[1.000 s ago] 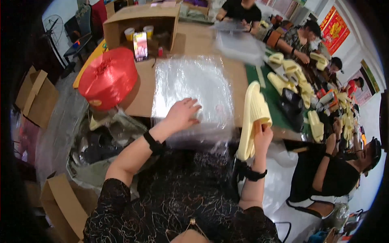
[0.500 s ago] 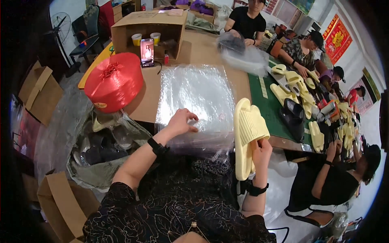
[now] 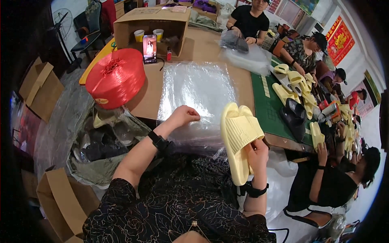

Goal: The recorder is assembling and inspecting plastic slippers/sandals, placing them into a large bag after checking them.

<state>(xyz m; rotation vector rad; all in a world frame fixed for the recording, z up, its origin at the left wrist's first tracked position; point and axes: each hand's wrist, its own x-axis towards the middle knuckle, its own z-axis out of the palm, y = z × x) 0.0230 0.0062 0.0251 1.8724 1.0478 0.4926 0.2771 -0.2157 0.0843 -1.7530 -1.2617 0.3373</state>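
Observation:
My right hand (image 3: 257,153) grips a pair of pale yellow slippers (image 3: 239,133), its fingers tucked under the ribbed strap. The pair stands on end, soles to the left, toes pointing away from me, beside a stack of clear plastic bags (image 3: 194,87). Over the near part of that stack, my left hand (image 3: 184,116) is closed in a pinch, its thumb and fingertips at the film of the top bag. How much film lies between the fingertips is hard to see. The near ends of the bags hang toward my lap.
A big red twine roll (image 3: 115,79) stands left, by a phone (image 3: 150,49) and an open carton (image 3: 152,18). A sack (image 3: 81,172) of dark slippers sits below. Right, a green mat (image 3: 263,105) bears yellow slippers and black slippers (image 3: 292,119). Several co-workers (image 3: 330,178) sit along the right.
My left fingers have come together into a pinch over the bags. My right hand has brought the yellow slippers slightly left and tilted them. A co-worker at right now touches a yellow slipper.

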